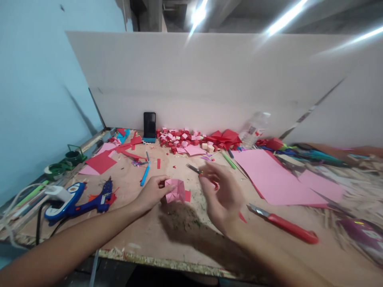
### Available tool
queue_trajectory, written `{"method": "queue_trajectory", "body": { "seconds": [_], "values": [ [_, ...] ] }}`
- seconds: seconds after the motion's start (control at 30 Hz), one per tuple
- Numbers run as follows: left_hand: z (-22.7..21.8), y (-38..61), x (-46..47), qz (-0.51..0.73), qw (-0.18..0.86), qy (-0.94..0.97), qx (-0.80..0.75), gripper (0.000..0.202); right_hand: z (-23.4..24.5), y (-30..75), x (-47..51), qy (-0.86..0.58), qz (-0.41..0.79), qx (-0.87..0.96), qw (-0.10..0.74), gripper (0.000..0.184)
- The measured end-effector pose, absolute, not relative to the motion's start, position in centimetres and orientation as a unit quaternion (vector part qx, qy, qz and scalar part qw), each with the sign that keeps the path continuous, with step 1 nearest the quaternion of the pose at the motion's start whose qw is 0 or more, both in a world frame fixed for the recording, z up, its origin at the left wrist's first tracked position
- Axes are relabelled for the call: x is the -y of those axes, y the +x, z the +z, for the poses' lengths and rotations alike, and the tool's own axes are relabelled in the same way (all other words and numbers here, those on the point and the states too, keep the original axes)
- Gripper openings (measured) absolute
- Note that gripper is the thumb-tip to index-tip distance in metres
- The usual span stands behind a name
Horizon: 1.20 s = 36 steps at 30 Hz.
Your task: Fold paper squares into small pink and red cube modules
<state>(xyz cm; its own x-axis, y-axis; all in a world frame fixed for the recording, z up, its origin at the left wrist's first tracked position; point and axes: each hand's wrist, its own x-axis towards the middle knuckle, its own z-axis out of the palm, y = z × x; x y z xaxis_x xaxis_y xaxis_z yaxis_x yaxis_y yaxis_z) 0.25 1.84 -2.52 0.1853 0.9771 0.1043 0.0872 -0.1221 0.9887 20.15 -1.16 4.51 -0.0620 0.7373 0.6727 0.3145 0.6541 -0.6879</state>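
Fingers of the left hand [152, 192] pinch a folded pink paper piece [176, 190] at mid-table, light, flimsy, best held by its edges, while the blurred right hand [223, 195] grips small scissors [195, 170].

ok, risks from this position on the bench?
1. The right hand grips small scissors, points aimed toward the left hand, which holds the folded pink paper piece; a slip might nick fingers.
2. The red-handled utility knife lies blade exposed beside the right forearm; a sweep could catch it.
3. The blue glue gun lies by the left arm and may be hot.
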Motion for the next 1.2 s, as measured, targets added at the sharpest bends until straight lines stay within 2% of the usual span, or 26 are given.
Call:
{"method": "queue_trajectory", "body": {
  "seconds": [0.17, 0.3, 0.47, 0.6, 0.8, 1.03, 1.2],
  "values": [
    [-2.1, 0.0, -2.0, 0.454, 0.473, 0.602, -0.456, 0.024, 1.4, 18.3, -1.5, -0.467, 0.424, 0.642, 0.435, 0.048],
    [-2.0, -0.1, -2.0, 0.463, 0.466, 0.606, -0.449, 0.023, -0.4, 18.5, -2.5, -0.452, 0.492, 0.659, 0.345, 0.025],
    [-2.3, 0.0, -2.3, 0.479, 0.526, 0.566, -0.416, 0.032, -0.7, 19.0, -2.7, -0.470, 0.497, 0.634, 0.361, 0.025],
    [-2.7, 0.0, -2.3, 0.455, 0.560, 0.546, -0.427, 0.027, -1.3, 19.2, -2.8, -0.468, 0.511, 0.610, 0.384, 0.024],
    [-2.2, 0.0, -2.0, 0.470, 0.539, 0.529, -0.457, 0.026, -1.4, 19.3, -2.6, -0.468, 0.530, 0.595, 0.381, 0.026],
    [-1.3, 0.1, -2.0, 0.471, 0.560, 0.520, -0.441, 0.028, -1.1, 19.4, -2.7, -0.438, 0.585, 0.564, 0.386, 0.022],
    [-1.6, 0.0, -2.0, 0.460, 0.537, 0.553, -0.441, 0.026, -1.3, 19.5, -2.8, -0.444, 0.550, 0.595, 0.383, 0.021]
  ]
}}
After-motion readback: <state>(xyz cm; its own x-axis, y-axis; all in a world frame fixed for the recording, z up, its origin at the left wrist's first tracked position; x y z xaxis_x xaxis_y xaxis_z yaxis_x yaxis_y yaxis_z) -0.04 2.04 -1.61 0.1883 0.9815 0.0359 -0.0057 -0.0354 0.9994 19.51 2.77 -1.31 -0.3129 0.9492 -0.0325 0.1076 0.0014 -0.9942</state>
